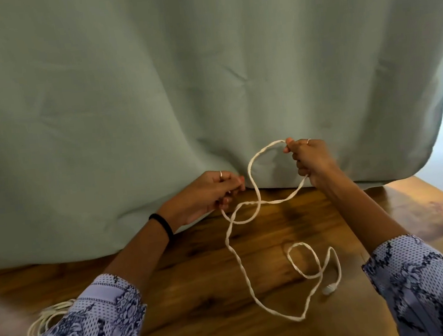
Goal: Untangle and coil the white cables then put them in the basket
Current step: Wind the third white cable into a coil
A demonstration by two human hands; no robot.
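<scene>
A white cable point(236, 259) runs loose over the wooden table point(200, 293). My right hand point(309, 160), raised above the table's far edge, grips a loop of it, pinching the top with thumb and forefinger. My left hand point(209, 193) holds the same cable lower down, its fingers curled round the strand. From there the cable drops to the table, snakes toward me and curls back into a small loop, ending in a white plug point(328, 289). A second white cable point(48, 316), coiled, lies at the near left, half hidden by my left sleeve. No basket is in view.
A grey-green curtain point(152, 93) hangs across the back and drapes onto the table's far edge. The table's right corner point(438, 213) shows at the right, with a pale floor or wall beyond.
</scene>
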